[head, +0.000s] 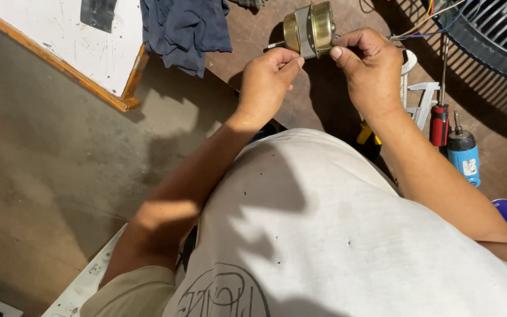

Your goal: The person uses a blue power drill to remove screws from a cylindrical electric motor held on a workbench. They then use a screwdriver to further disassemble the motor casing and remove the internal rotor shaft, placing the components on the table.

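Note:
A small round brass-coloured motor (310, 29) with a grey middle band and a thin shaft sticking out to the left is held up above a brown workbench (265, 29). My left hand (267, 79) pinches its lower left edge near the shaft. My right hand (369, 66) grips its right side, thumb on the front. Coloured wires (421, 23) run from the motor toward the upper right.
A dark blue cloth (186, 29) lies at the bench's left, beside a white board with a wooden frame (66, 41). A black fan grille (494, 32) sits top right. A red-handled screwdriver (439, 120), a blue-handled screwdriver (463, 154) and a grey caliper (421, 103) lie at the right.

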